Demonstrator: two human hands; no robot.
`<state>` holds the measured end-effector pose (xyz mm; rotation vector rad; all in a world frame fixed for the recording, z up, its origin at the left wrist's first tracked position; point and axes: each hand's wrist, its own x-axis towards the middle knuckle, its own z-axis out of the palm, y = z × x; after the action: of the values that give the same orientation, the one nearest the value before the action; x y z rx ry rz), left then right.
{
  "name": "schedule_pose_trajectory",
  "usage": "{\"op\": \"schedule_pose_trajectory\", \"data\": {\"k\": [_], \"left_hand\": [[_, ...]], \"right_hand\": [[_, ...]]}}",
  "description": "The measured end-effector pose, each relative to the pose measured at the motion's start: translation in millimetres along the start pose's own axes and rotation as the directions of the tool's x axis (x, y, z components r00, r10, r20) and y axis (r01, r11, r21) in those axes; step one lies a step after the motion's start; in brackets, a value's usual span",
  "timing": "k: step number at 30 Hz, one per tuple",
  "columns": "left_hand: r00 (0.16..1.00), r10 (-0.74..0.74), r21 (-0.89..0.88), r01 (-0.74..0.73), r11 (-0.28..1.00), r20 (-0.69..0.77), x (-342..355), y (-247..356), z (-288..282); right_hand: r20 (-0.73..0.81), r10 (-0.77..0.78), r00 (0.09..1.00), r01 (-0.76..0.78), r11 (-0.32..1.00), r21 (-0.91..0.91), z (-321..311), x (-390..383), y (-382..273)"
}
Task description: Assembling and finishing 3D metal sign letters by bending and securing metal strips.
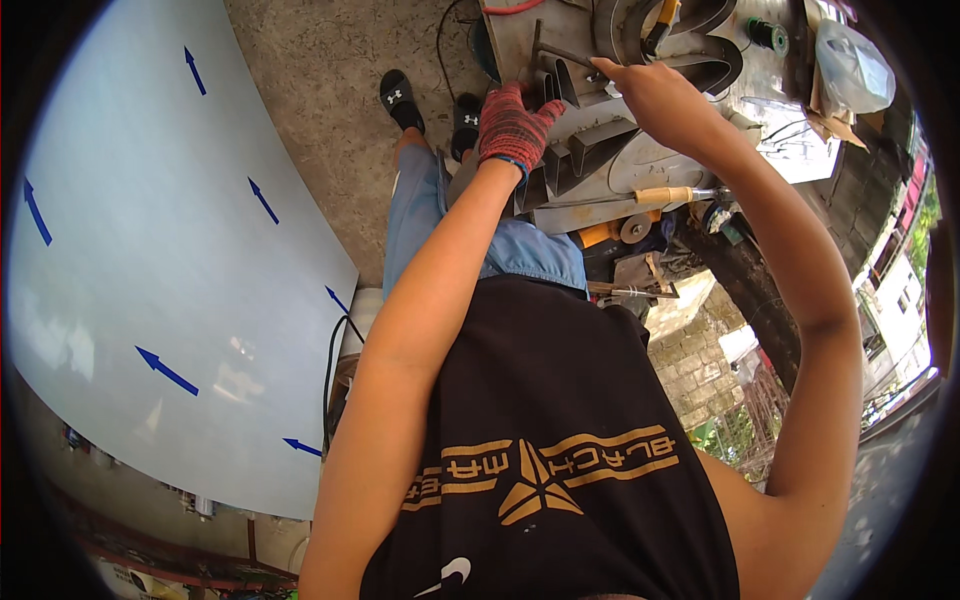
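Note:
My left hand (pixel 517 125), in a red and black knit glove, is at the near left edge of the worktable. Its fingers and thumb sit around the edge of a bent metal strip (pixel 562 82), partly hidden by the glove. My bare right hand (pixel 655 98) grips the end of a hammer (pixel 567 53) with a thin dark handle. The hammer's head is up and to the left, above the bent strip. Below the right hand lies a zigzag-folded metal strip (pixel 592 157), standing on its edge.
Curved metal strips (pixel 700 62), a green spool (pixel 768 36) and a clear plastic bag (pixel 853 66) are on the table's far side. A wooden-handled tool (pixel 668 195) and an angle grinder (pixel 603 234) lie nearer. At left leans a large pale sheet (pixel 170 240) with blue arrows.

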<state>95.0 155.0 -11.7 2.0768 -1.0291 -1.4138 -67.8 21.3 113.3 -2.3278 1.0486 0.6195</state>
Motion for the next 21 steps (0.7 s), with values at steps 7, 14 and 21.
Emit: {"op": "schedule_pose_trajectory", "data": {"k": [7,14,21], "left_hand": [[1.0,0.004,0.012,-0.004,1.0,-0.016,2.3,-1.7,-2.6],[0.999,0.021,0.028,-0.02,0.999,-0.035,2.0,0.9,-1.4],[1.0,0.019,0.0,-0.019,1.0,-0.011,3.6,-5.5,3.8]], "right_hand": [[0.053,0.011,0.999,-0.008,0.998,-0.055,-13.4,3.5,-12.5],[-0.064,0.0,0.998,0.0,1.0,0.002,-11.9,0.8,-7.5],[-0.093,0.016,0.996,-0.019,0.999,-0.027,-8.6,-2.3,-7.3]]}}
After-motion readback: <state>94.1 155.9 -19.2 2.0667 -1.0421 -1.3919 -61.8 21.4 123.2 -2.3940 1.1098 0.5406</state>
